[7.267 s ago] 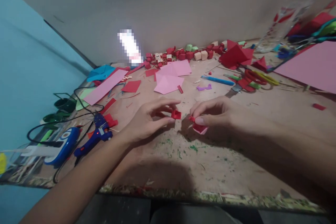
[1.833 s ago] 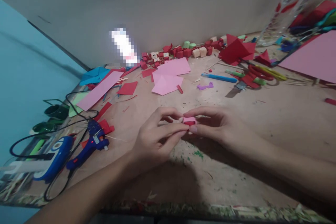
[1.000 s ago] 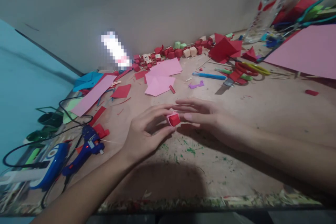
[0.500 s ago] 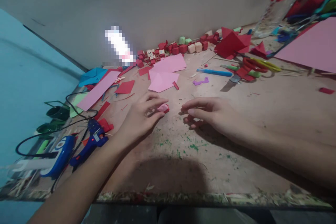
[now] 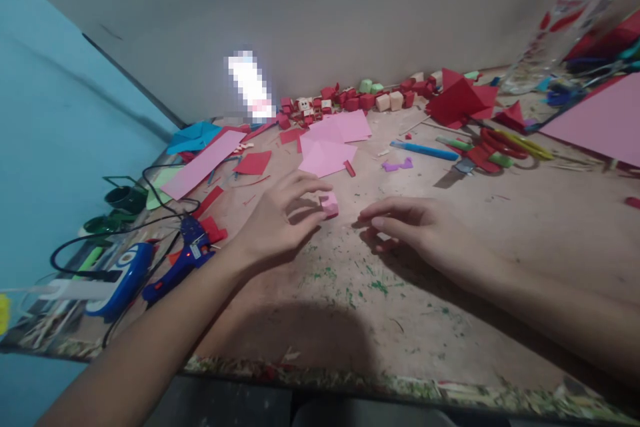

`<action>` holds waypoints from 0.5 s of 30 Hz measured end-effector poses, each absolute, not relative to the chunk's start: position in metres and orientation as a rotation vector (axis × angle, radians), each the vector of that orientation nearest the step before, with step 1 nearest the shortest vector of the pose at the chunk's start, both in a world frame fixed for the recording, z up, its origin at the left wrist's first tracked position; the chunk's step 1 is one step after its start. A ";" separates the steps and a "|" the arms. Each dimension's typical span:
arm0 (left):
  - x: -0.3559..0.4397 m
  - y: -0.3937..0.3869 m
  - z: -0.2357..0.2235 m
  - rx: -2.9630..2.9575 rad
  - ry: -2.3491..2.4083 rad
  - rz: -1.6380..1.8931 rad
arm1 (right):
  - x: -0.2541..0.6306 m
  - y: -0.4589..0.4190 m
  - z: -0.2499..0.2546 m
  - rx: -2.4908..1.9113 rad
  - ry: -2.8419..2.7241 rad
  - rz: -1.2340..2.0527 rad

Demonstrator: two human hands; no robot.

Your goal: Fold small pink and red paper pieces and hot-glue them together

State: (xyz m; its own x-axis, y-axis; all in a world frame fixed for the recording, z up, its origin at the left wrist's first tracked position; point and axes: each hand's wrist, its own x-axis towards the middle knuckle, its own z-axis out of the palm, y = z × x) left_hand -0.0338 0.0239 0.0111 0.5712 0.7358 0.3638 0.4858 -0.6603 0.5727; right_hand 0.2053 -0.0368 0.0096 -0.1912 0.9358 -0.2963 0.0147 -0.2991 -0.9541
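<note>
A small pink-and-red cube [image 5: 329, 205] is between the thumb and fingertips of my left hand [image 5: 287, 213], low over the tabletop or on it. The cube's pink face shows on top, with red along its lower edge. To the right, apart from the cube, my right hand [image 5: 400, 223] rests with fingers loosely curved and nothing visible in them. Sheets of pink paper [image 5: 327, 159] lie just beyond the left hand, with a short red strip [image 5: 349, 168] at their edge.
At the left sit a blue glue gun [image 5: 187, 253] with a black cord and a blue-and-white device [image 5: 120, 283]. Small red, cream and green blocks [image 5: 367, 101] line the wall. A blue pen [image 5: 425, 150] and yellow-and-red scissors [image 5: 520, 143] lie at the back right.
The view has shifted, so everything sits farther right in the picture. The cube now shows more of its pink face between the left fingertips. My right hand keeps nearly the same pose.
</note>
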 end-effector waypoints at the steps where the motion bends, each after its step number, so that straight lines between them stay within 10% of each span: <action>1: -0.034 0.022 0.012 2.433 0.994 0.859 | 0.205 -0.037 0.010 -1.328 -1.191 1.581; 15: -0.032 0.019 0.004 2.544 1.007 0.892 | 0.203 -0.038 0.017 -1.388 -1.290 1.528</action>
State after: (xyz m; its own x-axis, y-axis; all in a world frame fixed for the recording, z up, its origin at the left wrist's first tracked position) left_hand -0.0322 0.0186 0.0038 0.5703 0.6890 0.4472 0.5273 -0.7245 0.4439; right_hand 0.2033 -0.0384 0.0170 -0.1878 0.9397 -0.2858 0.1242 -0.2660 -0.9559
